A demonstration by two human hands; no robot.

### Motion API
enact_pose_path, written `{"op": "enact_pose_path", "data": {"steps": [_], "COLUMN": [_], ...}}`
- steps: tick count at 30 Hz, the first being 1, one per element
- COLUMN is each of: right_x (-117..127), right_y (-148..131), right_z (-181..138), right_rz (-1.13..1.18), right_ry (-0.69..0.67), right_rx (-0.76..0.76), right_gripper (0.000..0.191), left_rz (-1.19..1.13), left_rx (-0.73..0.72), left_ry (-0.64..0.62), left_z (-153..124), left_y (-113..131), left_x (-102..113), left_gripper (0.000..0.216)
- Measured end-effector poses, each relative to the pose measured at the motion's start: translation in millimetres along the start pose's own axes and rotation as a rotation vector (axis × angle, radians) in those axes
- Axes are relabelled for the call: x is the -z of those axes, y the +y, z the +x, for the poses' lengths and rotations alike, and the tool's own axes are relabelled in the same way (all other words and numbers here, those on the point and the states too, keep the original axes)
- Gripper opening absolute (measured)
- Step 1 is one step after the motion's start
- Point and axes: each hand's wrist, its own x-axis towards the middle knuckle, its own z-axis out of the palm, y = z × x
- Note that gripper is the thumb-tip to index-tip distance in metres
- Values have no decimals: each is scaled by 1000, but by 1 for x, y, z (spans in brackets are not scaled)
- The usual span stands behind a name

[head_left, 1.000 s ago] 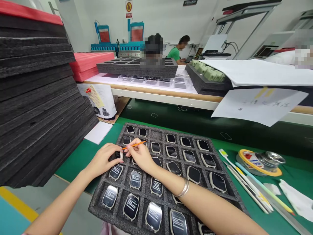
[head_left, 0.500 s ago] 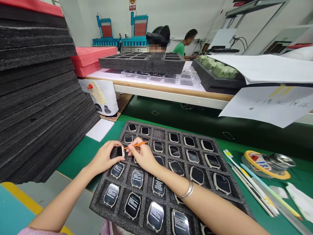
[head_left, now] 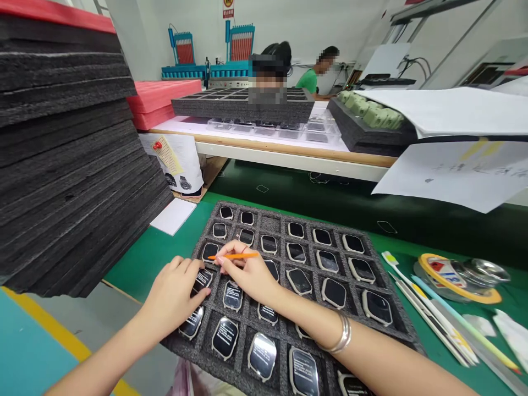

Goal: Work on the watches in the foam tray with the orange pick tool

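A dark grey foam tray (head_left: 270, 221) holds rows of smartwatch bodies without straps, several with lines of white text on their screens. My left hand (head_left: 177, 286) is over its left side, fingers and thumb closed around the edges of a smartwatch (head_left: 202, 281) that sits in its slot. In my right hand (head_left: 247, 272) is a thin orange pointed stick (head_left: 237, 256), pinched between thumb and fingers. The stick's tip is over another smartwatch (head_left: 210, 252), which lies face up in the slot just behind. My left hand partly covers a smartwatch (head_left: 192, 323) nearer to me.
Tall stacked black foam trays (head_left: 70, 165) stand at the left. On the green bench to the right lie a toothbrush (head_left: 396, 264), long thin sticks and a round container (head_left: 437, 278) with an orange rim. A raised shelf (head_left: 289, 157) runs behind; two people sit beyond it.
My left hand has let go of the tilted smartwatch, now flat in its slot, and moved toward me to the one in front. The orange stick has swung nearly level, its tip lower.
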Motion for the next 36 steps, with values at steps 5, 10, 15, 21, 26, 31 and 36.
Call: {"op": "enact_pose_path", "data": {"steps": [5, 10, 15, 21, 26, 31, 36], "right_x": [-4, 1, 3, 2, 2, 2, 1], "right_y": [3, 6, 7, 10, 12, 12, 13], "right_z": [-17, -22, -23, -23, -24, -24, -23], "right_rz": [-93, -165, -173, -188, -205, -205, -208], "right_ry": [-68, -102, -146, -163, -158, -137, -120], "right_rx": [98, 126, 142, 173, 228, 258, 277], "right_gripper": [2, 5, 6, 6, 6, 8, 7], "left_rz": [-4, -172, -339, -436, -447, -446, -446], "left_rx": [70, 102, 100, 246, 254, 249, 255], "left_ry": [-51, -45, -53, -76, -94, -83, -74], "left_z": [2, 3, -1, 0, 1, 0, -2], "left_y": [6, -1, -10, -15, -15, -15, -15], "left_x": [0, -7, -13, -13, -11, -11, -13], "left_gripper": [22, 26, 25, 40, 39, 36, 36]}}
